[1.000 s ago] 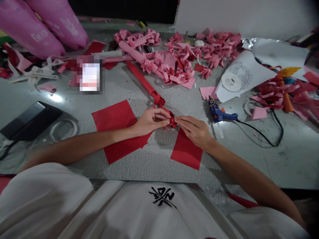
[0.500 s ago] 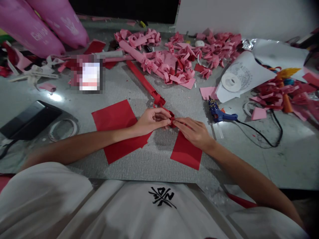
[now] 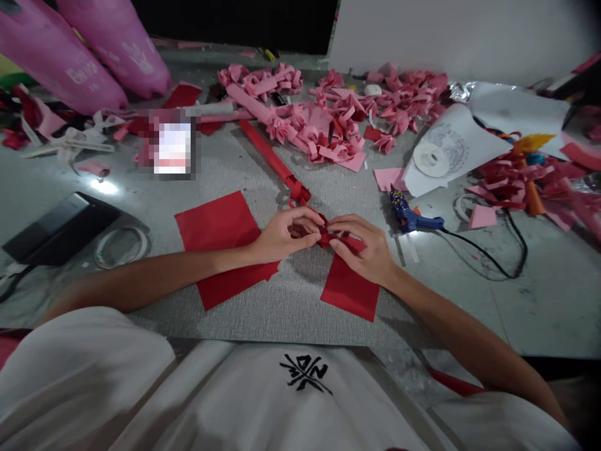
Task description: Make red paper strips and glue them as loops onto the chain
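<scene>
Between my two hands is a small folded piece of red paper (image 3: 325, 237), partly hidden by the fingers. My left hand (image 3: 293, 233) pinches its left side between thumb and fingers. From the right, my right hand (image 3: 364, 244) closes on the same piece, thumb below and fingers above. A long red paper strip (image 3: 267, 152) with a folded, curled end lies just beyond the hands. Under my left forearm are large red sheets (image 3: 218, 222), and a smaller red square (image 3: 350, 288) lies partly beneath my right hand.
A blue glue gun (image 3: 416, 219) with a black cord lies right. Pink paper flowers (image 3: 310, 122) fill the back. White tape roll (image 3: 431, 160) sits on printed paper. At left are a black device (image 3: 61, 228), a clear tape ring (image 3: 121, 247) and pink bottles (image 3: 117, 50).
My right thumb has moved down and apart from its fingers, and the right fingers are more bent around the small red piece. The view has shifted slightly.
</scene>
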`<act>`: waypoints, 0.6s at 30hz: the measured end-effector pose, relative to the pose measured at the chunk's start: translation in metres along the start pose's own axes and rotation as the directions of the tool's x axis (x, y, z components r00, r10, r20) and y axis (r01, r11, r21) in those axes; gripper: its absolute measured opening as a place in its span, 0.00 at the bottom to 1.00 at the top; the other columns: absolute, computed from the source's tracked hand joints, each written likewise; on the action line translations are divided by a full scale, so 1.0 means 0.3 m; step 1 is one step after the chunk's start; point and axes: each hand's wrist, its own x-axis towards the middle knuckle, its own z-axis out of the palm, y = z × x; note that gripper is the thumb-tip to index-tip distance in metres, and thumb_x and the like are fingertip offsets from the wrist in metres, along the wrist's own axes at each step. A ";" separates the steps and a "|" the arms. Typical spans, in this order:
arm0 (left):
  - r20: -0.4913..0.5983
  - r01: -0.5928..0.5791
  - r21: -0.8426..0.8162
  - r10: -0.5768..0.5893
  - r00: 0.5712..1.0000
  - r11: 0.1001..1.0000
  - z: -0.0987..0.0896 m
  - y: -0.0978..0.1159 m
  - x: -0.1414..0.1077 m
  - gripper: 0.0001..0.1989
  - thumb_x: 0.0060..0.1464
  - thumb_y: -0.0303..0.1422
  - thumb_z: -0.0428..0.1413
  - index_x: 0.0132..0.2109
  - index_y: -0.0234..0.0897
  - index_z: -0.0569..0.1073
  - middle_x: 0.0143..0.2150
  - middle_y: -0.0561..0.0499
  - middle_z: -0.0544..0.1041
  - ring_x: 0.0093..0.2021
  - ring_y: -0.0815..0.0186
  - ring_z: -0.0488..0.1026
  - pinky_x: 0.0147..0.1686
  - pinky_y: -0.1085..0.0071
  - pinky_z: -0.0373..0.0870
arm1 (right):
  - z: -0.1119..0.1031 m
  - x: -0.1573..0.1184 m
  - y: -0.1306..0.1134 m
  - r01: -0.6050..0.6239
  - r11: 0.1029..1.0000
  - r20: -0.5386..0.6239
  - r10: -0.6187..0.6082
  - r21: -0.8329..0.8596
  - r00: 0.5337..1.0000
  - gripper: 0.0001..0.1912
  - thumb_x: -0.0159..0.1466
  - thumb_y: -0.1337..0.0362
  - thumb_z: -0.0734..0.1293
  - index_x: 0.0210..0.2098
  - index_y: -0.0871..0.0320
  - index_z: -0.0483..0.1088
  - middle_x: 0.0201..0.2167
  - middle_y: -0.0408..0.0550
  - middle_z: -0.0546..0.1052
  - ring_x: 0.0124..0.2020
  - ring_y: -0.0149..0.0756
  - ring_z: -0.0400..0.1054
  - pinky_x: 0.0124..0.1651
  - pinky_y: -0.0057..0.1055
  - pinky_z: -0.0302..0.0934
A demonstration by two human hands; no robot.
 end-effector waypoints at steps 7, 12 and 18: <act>-0.010 -0.201 0.267 0.211 0.977 0.943 0.014 0.004 -0.022 0.14 0.60 0.32 0.65 0.53 0.37 0.75 0.41 0.49 0.83 0.41 0.68 0.83 0.39 0.77 0.77 | 0.017 -0.005 -0.008 0.004 0.998 0.012 -0.005 0.068 1.000 0.09 0.68 0.65 0.71 0.48 0.52 0.76 0.49 0.52 0.79 0.52 0.41 0.75 0.56 0.44 0.71; 0.017 -0.269 0.351 0.281 0.960 0.897 0.022 -0.004 -0.029 0.15 0.62 0.32 0.63 0.55 0.38 0.74 0.42 0.49 0.84 0.39 0.68 0.83 0.33 0.79 0.75 | 0.021 -0.007 -0.007 0.025 0.997 0.001 -0.026 0.073 1.000 0.06 0.68 0.66 0.70 0.45 0.52 0.75 0.47 0.51 0.78 0.50 0.40 0.75 0.54 0.42 0.71; 0.031 -0.294 0.459 0.316 0.948 0.838 0.024 -0.008 -0.035 0.14 0.62 0.33 0.63 0.53 0.38 0.75 0.42 0.50 0.84 0.38 0.69 0.82 0.33 0.78 0.74 | 0.025 -0.010 -0.009 0.027 0.999 -0.013 -0.026 0.047 1.000 0.04 0.68 0.67 0.70 0.42 0.53 0.74 0.47 0.51 0.77 0.49 0.39 0.75 0.53 0.42 0.71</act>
